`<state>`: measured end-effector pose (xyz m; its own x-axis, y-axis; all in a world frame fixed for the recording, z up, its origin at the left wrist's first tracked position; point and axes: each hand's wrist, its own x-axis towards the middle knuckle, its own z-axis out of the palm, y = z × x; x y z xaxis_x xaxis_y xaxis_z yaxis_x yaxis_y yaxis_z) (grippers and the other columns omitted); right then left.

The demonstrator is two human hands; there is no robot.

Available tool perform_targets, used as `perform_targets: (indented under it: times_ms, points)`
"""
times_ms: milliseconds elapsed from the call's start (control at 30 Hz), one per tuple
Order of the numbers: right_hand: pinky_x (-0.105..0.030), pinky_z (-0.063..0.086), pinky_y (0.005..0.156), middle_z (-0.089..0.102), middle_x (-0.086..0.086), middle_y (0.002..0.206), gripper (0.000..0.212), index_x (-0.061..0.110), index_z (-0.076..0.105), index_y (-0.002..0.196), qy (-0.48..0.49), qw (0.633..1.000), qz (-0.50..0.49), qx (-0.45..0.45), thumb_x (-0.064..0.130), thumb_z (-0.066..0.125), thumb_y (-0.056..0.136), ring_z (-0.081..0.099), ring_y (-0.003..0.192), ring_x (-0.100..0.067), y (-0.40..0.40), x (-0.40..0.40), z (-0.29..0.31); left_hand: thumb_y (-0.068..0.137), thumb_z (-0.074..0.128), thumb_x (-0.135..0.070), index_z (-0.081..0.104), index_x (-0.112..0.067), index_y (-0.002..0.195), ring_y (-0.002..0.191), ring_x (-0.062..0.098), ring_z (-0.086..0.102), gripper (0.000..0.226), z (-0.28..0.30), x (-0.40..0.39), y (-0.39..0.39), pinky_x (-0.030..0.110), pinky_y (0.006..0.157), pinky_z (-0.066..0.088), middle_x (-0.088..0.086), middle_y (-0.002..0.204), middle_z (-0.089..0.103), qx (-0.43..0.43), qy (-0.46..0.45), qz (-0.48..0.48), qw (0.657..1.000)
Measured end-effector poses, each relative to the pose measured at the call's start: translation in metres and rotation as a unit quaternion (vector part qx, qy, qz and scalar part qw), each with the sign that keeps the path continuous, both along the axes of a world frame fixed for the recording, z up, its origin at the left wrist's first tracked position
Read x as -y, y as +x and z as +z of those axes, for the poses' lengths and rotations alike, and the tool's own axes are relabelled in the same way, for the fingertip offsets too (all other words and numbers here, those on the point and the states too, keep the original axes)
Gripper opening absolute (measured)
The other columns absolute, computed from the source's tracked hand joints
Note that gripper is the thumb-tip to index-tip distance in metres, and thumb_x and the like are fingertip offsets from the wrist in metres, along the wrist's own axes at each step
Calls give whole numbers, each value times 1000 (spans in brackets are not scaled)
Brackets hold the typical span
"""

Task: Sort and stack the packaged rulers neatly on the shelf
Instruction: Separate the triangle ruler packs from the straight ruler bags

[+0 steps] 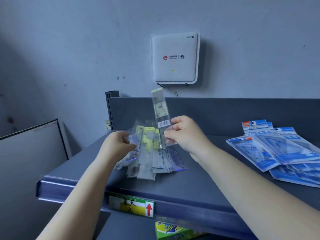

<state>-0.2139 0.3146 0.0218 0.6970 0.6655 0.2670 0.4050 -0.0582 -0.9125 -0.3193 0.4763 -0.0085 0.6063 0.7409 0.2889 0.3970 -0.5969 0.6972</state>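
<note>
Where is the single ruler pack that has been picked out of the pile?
In the head view it stands near centre: the ruler pack is upright in the right hand, above the pile on the shelf, below the router.

Blue packets (284, 153) cut off right.

Packaged rulers (149, 156): clear glossy plastic sleeves, printed paper inserts. Single ruler pack (161, 116): transparent, shiny film. Blue set-square packs (277, 149): glossy plastic. Shelf (199, 184): grey painted metal, smooth, matt. Wi-Fi router (174, 58): white smooth plastic. Wall (69, 49): matt, scuffed paint. Price label (131, 204): printed paper.
</note>
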Motion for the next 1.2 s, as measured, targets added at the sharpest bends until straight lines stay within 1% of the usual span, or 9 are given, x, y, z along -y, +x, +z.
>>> perform_targets:
  times_ms: [67,133,267,433,567,700,900,1067,1200]
  points:
    - [-33,46,89,57,-4,118,58,7,37,134,-131,986,-15,98,25,64,86,59,101,-23,0,-6,0,81,63,-15,57,-19,117,94,24,54,37,0,-6,0,27,74,37,4,105,59,-28,26,19,999]
    - [-31,43,86,49,-5,129,55,9,37,133,-220,956,-39,189,29,61,87,55,102,-23,1,-6,-3,83,61,-19,55,-16,126,110,23,54,43,-1,-9,2,28,85,38,3,121,57,-51,44,23,997]
    - [-30,42,86,51,-1,123,34,14,47,123,-221,918,-87,317,23,52,90,50,108,-20,6,9,-1,85,59,-23,58,-19,120,110,23,55,36,-2,-3,5,33,92,41,2,122,59,-67,69,16,995]
    - [-29,34,68,53,1,110,21,17,52,111,-273,832,-128,465,24,44,93,49,102,-20,17,43,3,89,55,-31,56,-22,121,113,21,54,33,3,27,15,35,96,41,-3,121,59,-89,158,5,983]
    - [-29,33,69,53,2,110,23,17,51,112,-291,812,-133,488,27,43,94,49,105,-21,29,75,0,91,50,-42,51,-24,127,121,23,47,41,5,46,25,39,100,33,-1,130,52,-127,197,37,971]
    - [-28,33,71,53,4,113,26,20,50,117,-290,821,-108,481,29,43,94,48,108,-19,34,96,-4,92,33,-57,30,-19,144,132,33,36,64,-8,24,23,43,106,32,9,147,36,-259,45,100,960]
    - [-27,34,73,54,4,114,26,21,51,117,-252,834,-70,485,29,43,94,49,109,-18,30,87,-5,94,32,-54,33,-16,144,131,27,41,63,-13,28,24,39,105,35,8,147,38,-202,16,51,978]
    - [-27,32,73,55,4,113,25,20,52,116,-231,830,-66,502,28,43,94,49,108,-19,30,87,-7,94,30,-55,46,-21,133,124,27,45,53,-5,50,22,40,98,37,3,137,48,-206,175,108,957]
    - [-29,32,73,55,2,112,25,17,52,114,-231,808,-109,531,26,41,94,50,105,-21,40,111,-3,96,37,-41,51,-19,123,116,27,50,37,11,102,42,34,91,37,1,123,57,-157,308,80,935]
